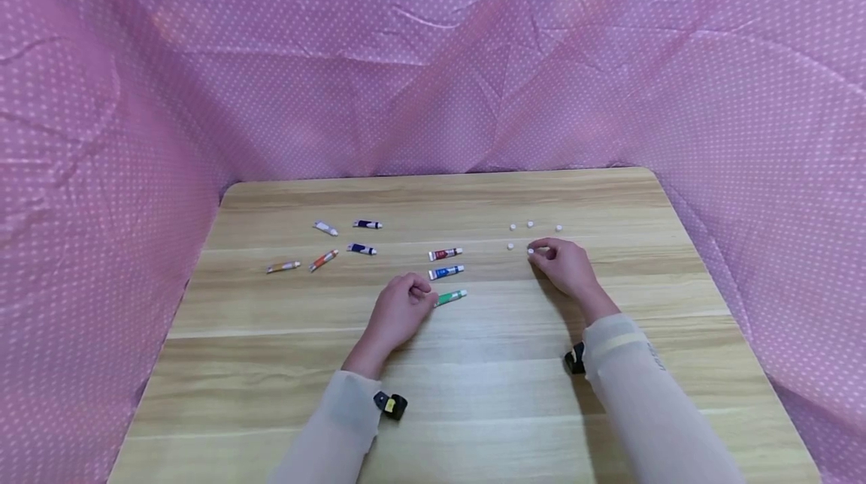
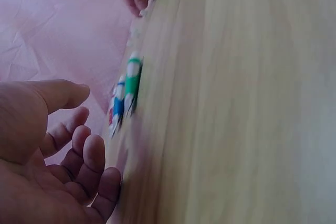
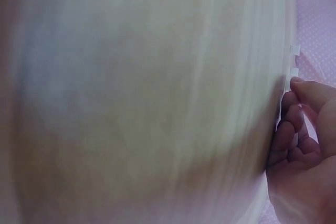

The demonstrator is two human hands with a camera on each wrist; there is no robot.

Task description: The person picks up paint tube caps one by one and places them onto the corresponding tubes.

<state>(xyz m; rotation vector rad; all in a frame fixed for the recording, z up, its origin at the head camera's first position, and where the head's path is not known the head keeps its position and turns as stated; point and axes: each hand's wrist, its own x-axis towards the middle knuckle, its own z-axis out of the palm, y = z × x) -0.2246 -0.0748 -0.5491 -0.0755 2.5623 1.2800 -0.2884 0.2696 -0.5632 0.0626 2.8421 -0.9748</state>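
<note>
On the wooden table [image 1: 473, 394] my left hand [image 1: 421, 292] rests with loosely curled fingers, holding nothing, just left of a green paint tube [image 1: 449, 297]. In the left wrist view that hand [image 2: 79, 114] is empty, with the green tube [image 2: 133, 80] and a blue tube [image 2: 118, 103] beyond it. My right hand [image 1: 537, 252] lies knuckles up, its fingertips at a small white cap [image 1: 531, 251]. The right wrist view shows its thumb [image 3: 310, 90] just short of a cap [image 3: 294, 72], with nothing held between the fingers.
A red tube [image 1: 445, 253] and a blue tube [image 1: 446, 272] lie above the green one. Several more tubes [image 1: 323, 260] are scattered at the left. Other white caps [image 1: 530, 224] sit beyond my right hand. Pink dotted cloth [image 1: 433, 55] walls the table in.
</note>
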